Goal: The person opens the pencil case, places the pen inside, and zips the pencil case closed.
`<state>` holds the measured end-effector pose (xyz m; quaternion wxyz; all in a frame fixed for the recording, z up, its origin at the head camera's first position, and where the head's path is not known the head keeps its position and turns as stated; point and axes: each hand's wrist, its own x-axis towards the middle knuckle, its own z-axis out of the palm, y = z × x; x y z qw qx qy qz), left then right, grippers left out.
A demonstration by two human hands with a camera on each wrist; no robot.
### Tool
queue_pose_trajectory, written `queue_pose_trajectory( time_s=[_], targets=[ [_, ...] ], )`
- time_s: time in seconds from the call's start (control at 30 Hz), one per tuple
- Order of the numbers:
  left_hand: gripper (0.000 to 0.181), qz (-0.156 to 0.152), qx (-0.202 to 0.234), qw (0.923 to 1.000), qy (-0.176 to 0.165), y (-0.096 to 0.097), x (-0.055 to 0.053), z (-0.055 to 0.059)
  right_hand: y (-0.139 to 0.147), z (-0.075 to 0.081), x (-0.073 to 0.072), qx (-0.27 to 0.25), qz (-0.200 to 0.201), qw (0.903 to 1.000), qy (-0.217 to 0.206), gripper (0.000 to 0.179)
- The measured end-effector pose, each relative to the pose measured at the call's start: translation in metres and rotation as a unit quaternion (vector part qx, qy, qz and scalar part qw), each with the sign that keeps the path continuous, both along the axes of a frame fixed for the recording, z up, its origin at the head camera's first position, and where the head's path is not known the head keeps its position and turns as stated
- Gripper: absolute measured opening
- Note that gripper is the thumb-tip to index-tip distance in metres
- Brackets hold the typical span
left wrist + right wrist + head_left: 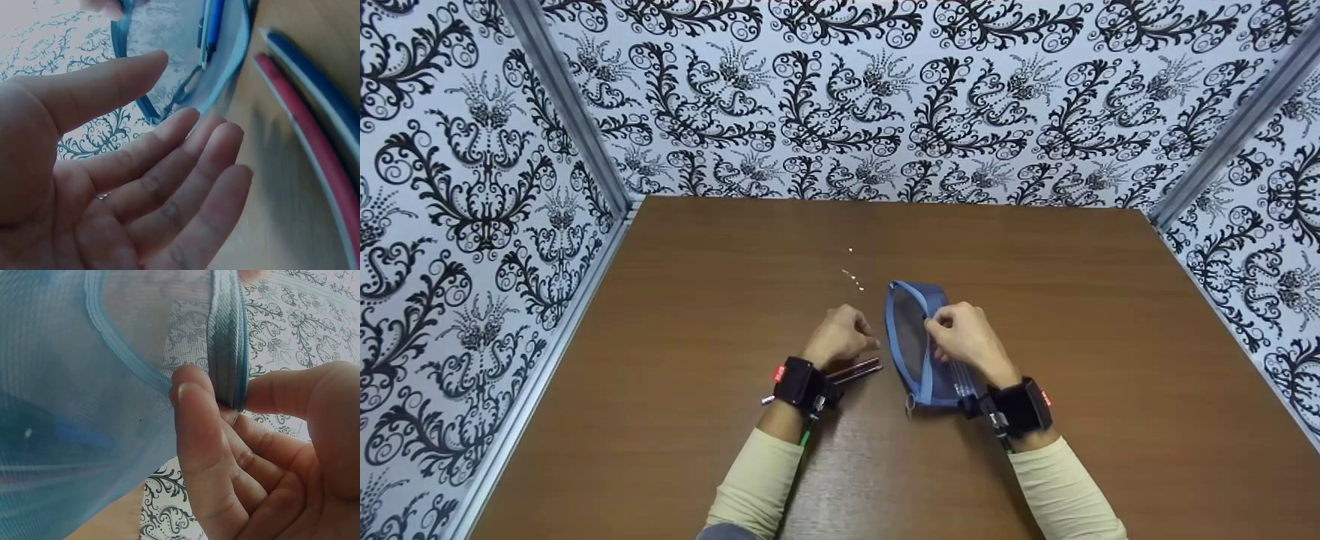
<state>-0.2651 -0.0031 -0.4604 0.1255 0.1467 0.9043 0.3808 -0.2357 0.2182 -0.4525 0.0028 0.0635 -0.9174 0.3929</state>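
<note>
A blue mesh zipper pouch (894, 330) lies on the table with its mouth open. My right hand (969, 337) pinches the zippered edge (228, 343) of the pouch between thumb and fingers. Several long thin things, among them a blue pen (215, 28), are inside the pouch. My left hand (840, 335) hovers just left of the pouch, its fingers loosely bent and apart, holding nothing. Below that hand, a red pencil (306, 140) and a dark blue pencil (315, 79) lie side by side on the table, partly hidden by the wrist in the head view.
The brown wooden table (697, 270) meets patterned walls (855, 97) at the back and sides. Small bright specks (853, 278) show on the table beyond the left hand. A zipper pull (910, 409) hangs at the pouch's near end.
</note>
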Motion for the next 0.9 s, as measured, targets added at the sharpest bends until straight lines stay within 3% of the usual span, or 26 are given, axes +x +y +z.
queue_pose_trajectory(
  time_s=[0.33,0.6,0.9],
  targets=[
    [0.011,-0.001,-0.071,0.9975,-0.002,0.0002,-0.0006,-0.0024,0.0001,0.0006,0.0001,0.003,0.000,1.0000,-0.005,0.024],
    [0.007,-0.010,-0.091,0.9958,-0.005,-0.0007,0.0011,-0.0009,0.0001,0.0006,0.0006,0.000,-0.001,0.9999,-0.011,0.024],
    [0.018,-0.002,-0.144,0.9892,-0.027,0.0010,0.0011,-0.0002,0.0001,0.0007,-0.0001,-0.002,-0.001,0.9999,-0.014,0.024]
  ],
)
